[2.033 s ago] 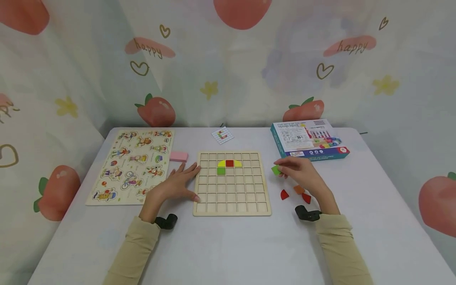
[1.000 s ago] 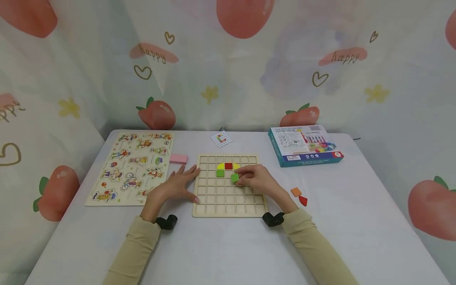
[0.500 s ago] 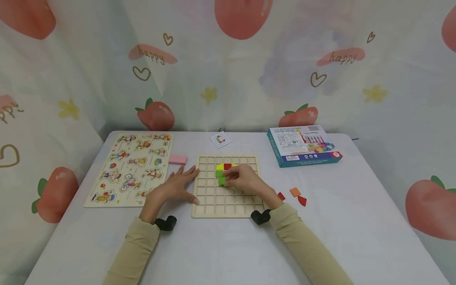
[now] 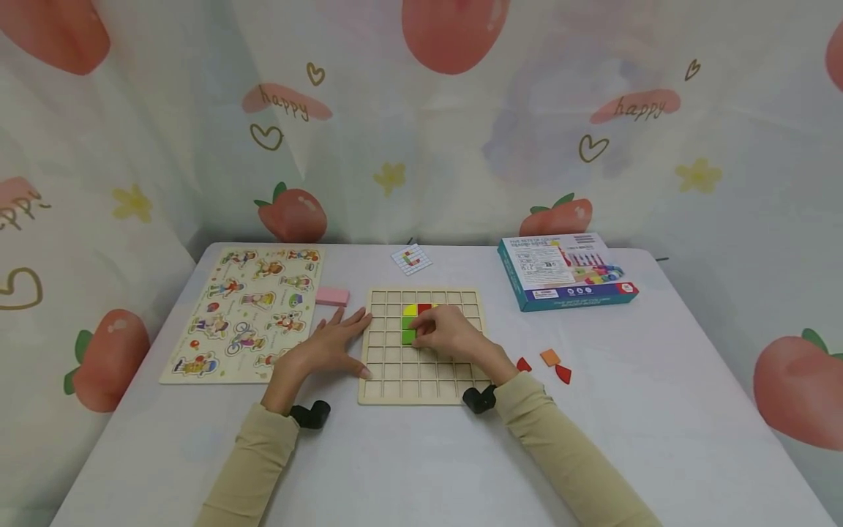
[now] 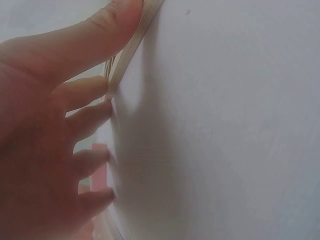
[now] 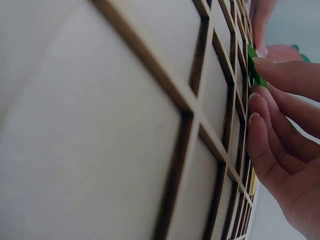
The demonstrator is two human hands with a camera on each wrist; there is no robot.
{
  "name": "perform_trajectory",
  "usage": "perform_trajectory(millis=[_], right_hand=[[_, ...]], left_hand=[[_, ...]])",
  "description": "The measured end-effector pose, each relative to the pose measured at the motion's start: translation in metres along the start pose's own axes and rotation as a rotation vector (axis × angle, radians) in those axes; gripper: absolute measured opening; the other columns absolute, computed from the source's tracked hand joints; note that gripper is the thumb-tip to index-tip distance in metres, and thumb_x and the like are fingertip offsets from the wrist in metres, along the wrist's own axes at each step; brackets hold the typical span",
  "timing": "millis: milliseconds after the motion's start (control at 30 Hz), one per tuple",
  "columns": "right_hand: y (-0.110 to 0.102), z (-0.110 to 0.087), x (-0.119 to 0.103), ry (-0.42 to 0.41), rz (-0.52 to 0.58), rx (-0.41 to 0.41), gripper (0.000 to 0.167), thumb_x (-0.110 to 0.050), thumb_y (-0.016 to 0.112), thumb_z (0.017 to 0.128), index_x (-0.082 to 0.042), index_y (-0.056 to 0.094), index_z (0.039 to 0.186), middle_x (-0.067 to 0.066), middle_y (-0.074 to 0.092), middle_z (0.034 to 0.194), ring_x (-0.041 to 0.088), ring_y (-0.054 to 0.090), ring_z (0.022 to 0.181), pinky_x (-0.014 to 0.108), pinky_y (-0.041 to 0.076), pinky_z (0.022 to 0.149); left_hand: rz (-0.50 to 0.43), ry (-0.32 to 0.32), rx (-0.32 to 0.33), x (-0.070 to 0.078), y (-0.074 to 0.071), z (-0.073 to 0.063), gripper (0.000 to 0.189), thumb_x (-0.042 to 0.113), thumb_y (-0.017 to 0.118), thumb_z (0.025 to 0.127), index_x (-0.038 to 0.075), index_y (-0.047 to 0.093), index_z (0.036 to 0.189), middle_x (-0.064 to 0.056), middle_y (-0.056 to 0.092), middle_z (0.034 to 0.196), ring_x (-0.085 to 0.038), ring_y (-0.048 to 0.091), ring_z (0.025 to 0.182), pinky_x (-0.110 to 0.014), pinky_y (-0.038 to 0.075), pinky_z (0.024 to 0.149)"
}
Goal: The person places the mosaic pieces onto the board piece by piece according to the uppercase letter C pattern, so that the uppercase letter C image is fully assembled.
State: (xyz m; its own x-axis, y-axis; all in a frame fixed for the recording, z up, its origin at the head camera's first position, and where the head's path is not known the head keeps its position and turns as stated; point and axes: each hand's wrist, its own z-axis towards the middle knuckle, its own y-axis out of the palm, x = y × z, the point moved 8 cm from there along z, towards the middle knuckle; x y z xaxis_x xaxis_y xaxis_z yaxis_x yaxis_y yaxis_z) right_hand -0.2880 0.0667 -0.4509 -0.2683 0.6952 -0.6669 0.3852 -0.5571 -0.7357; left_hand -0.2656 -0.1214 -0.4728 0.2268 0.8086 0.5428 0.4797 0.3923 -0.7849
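A wooden grid board (image 4: 424, 400) lies in the middle of the table. My left hand (image 4: 326, 351) has its fingers spread, with the thumb and fingertips at the board's left edge. Over the grid, my right hand (image 4: 454, 337) pinches a green square tile (image 4: 408, 337) at a cell just below another green square tile (image 4: 405, 322). The right wrist view shows this held tile (image 6: 256, 67) slightly tilted between thumb and fingers, at the grid's ridges. Above sit a yellow quarter-round piece (image 4: 410, 310) and a red square tile (image 4: 424, 308); the right hand mostly hides a second yellow piece.
Right of the board lie an orange square tile (image 4: 549, 357), a red curved piece (image 4: 563, 374) and another red piece (image 4: 523, 364). A pattern card (image 4: 411, 259) is behind the board, a box (image 4: 566, 274) back right. On the left are a picture puzzle (image 4: 227, 311) and a pink block (image 4: 333, 296).
My right hand has carried the green tile leftward from beside the loose pieces onto the board, down to the cell below the other green tile. The left hand has stayed at the board's edge.
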Motion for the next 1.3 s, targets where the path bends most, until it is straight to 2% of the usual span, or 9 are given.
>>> perform_trajectory(millis=[333,567,733,1100,1300], right_hand=[[0.001,0.000,-0.004,-0.066,-0.043,-0.016,0.028,-0.007,0.082,0.086,-0.003,0.076,0.113,-0.001,0.069,0.082,0.008,0.060,0.075,0.023,0.052,0.072],[-0.009,-0.013,0.003,-0.061,0.006,-0.026,0.026,-0.010,0.076,0.091,-0.008,0.076,0.117,-0.003,0.071,0.094,0.013,0.061,0.086,0.027,0.054,0.081],[-0.022,-0.025,0.013,-0.071,-0.001,-0.002,0.023,-0.012,0.075,0.092,-0.007,0.076,0.114,0.000,0.072,0.096,0.015,0.062,0.086,0.026,0.053,0.078],[-0.047,-0.060,0.045,0.004,-0.016,-0.001,0.025,-0.018,0.075,0.093,-0.008,0.076,0.116,0.002,0.071,0.098,0.017,0.059,0.086,0.025,0.052,0.074],[-0.058,-0.080,0.066,0.058,-0.023,-0.001,0.022,-0.017,0.075,0.093,-0.010,0.076,0.114,0.002,0.071,0.097,0.020,0.059,0.085,0.025,0.053,0.062]], left_hand=[[-0.001,0.012,0.003,0.000,0.000,-0.001,0.107,0.036,0.088,0.080,0.010,0.026,0.164,-0.010,0.013,0.173,-0.042,-0.004,0.159,-0.063,0.000,0.128],[-0.003,0.010,0.009,0.000,0.000,-0.002,0.107,0.035,0.088,0.079,0.010,0.027,0.164,-0.009,0.014,0.173,-0.042,-0.003,0.159,-0.063,0.000,0.128],[-0.015,0.003,0.011,0.000,0.000,-0.002,0.107,0.035,0.088,0.079,0.011,0.027,0.164,-0.008,0.014,0.174,-0.042,-0.003,0.159,-0.062,-0.001,0.128],[-0.013,0.012,0.028,0.001,-0.002,-0.001,0.108,0.036,0.089,0.078,0.011,0.028,0.163,-0.009,0.016,0.173,-0.043,-0.001,0.159,-0.063,0.000,0.128],[-0.011,0.015,0.027,0.002,-0.002,-0.003,0.107,0.036,0.089,0.079,0.010,0.029,0.163,-0.009,0.016,0.173,-0.044,0.000,0.159,-0.063,0.000,0.128]])
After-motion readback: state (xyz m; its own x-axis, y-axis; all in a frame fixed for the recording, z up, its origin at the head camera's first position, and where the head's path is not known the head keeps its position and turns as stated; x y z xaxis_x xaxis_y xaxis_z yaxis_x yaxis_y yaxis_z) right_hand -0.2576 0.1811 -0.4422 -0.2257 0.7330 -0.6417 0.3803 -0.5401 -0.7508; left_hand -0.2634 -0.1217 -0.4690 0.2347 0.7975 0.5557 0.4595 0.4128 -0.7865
